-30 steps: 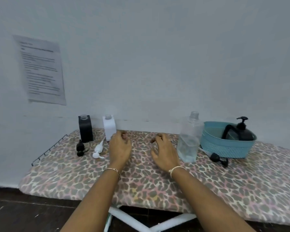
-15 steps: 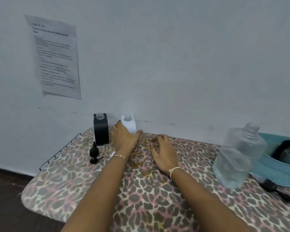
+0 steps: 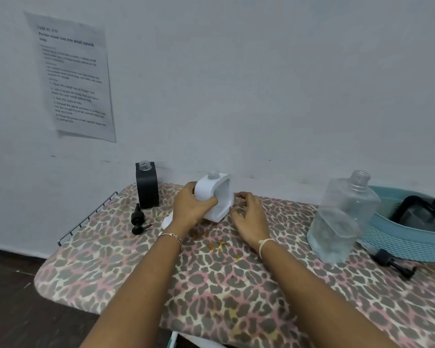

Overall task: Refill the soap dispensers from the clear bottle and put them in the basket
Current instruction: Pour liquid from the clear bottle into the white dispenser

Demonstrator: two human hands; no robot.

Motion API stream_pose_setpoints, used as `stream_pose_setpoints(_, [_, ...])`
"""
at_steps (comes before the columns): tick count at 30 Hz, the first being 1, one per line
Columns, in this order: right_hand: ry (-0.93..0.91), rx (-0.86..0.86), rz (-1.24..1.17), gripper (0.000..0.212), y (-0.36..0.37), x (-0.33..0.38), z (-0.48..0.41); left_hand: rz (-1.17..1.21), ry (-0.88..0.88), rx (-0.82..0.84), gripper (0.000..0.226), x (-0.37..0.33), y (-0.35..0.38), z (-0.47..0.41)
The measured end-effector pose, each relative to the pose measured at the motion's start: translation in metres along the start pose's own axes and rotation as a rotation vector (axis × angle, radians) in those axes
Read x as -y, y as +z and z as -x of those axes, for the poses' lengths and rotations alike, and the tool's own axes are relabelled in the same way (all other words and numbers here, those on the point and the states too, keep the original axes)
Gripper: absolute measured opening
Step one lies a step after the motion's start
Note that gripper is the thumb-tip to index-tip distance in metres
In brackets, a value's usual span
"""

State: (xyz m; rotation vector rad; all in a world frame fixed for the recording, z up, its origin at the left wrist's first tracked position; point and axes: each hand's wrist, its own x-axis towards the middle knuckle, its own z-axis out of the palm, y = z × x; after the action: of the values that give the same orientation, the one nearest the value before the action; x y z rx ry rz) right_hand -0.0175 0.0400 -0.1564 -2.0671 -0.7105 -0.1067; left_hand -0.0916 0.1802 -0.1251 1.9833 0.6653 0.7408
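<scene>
My left hand [image 3: 191, 208] grips the white soap dispenser [image 3: 217, 194], which is uncapped and tilted above the board. My right hand [image 3: 249, 218] hovers just right of it with fingers loosely curled, holding nothing. The black dispenser [image 3: 147, 185] stands uncapped at the back left, with its black pump [image 3: 138, 219] lying in front. A white pump [image 3: 166, 222] is mostly hidden under my left wrist. The clear bottle [image 3: 342, 219], uncapped and partly filled, stands at the right. Behind it is the teal basket [image 3: 402, 244] with a black dispenser [image 3: 419, 217] inside.
A leopard-print ironing board [image 3: 211, 285] carries everything, with a wire rack [image 3: 86, 219] at its left end. Another black pump [image 3: 394, 264] lies in front of the basket. A printed sheet [image 3: 73, 76] hangs on the wall.
My left hand has taken hold of the white dispenser and lifted it forward, tilted. My right hand moved up beside it. The view shifted left and closer.
</scene>
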Motion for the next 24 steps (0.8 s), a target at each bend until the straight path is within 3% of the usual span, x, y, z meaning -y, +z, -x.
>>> stream_pose_setpoints(5, [0.064,0.052,-0.091,0.097,-0.027,-0.006,0.029,0.060,0.015,0.139,0.055,-0.021,0.012,0.030])
stream_pose_setpoints(8, [0.052,0.031,-0.082,0.110,-0.042,-0.016,0.044,0.095,0.030,0.190,0.054,-0.034,0.023,0.049])
stream_pose_setpoints(13, [0.007,-0.050,-0.092,0.094,-0.065,-0.027,0.067,0.118,0.050,0.232,0.056,-0.041,0.042,0.074])
stream_pose_setpoints(20, [-0.044,-0.044,0.000,0.098,-0.076,-0.034,0.087,0.115,0.064,0.217,0.051,-0.050,0.051,0.093])
stream_pose_setpoints(24, [-0.124,-0.107,0.134,0.079,-0.087,-0.037,0.095,0.091,0.082,0.226,0.063,-0.053,0.054,0.099])
